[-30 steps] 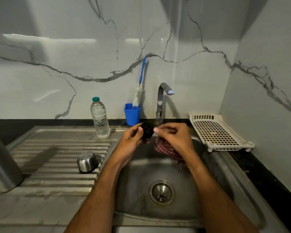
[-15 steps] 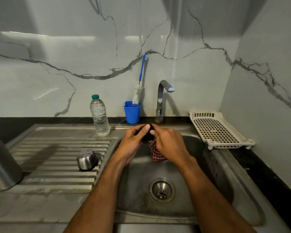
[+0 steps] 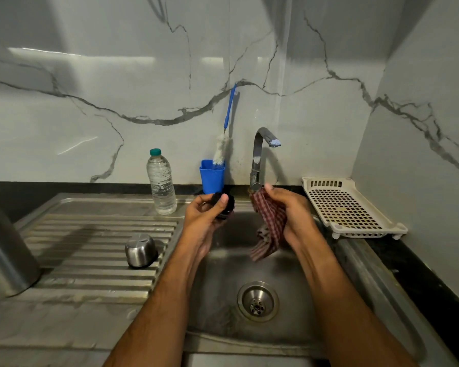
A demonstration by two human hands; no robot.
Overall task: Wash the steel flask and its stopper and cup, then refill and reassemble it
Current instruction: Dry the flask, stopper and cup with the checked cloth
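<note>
While the left hand (image 3: 206, 215) curled its fingers and thumb round the black stopper (image 3: 224, 206) above the far left part of the sink (image 3: 355, 260), the right hand (image 3: 293, 213) gripped a red checked cloth (image 3: 269, 226) in bent fingers, the two hands apart and the cloth hanging loose into the basin. The likeliest slip was the stopper: it looked small and probably wet, and a weak hold would have dropped it into the basin near the drain (image 3: 257, 300). The dangling cloth end could also have caught the tap (image 3: 257, 160), which stood just beyond the right hand. No water ran from the spout.

The steel cup (image 3: 141, 250) sat upside down on the ribbed drainboard (image 3: 77, 242), close to the sink's left edge, where a swinging left forearm might have knocked it in. The flask (image 3: 3, 247) stood at the far left, partly cut off by the frame. A water bottle (image 3: 161, 181) and a blue holder (image 3: 212, 176) with its brush (image 3: 223, 147) lined the far edge, so reaching there was tight. Open room lay over the basin itself and in the white rack (image 3: 350, 207) on the right.
</note>
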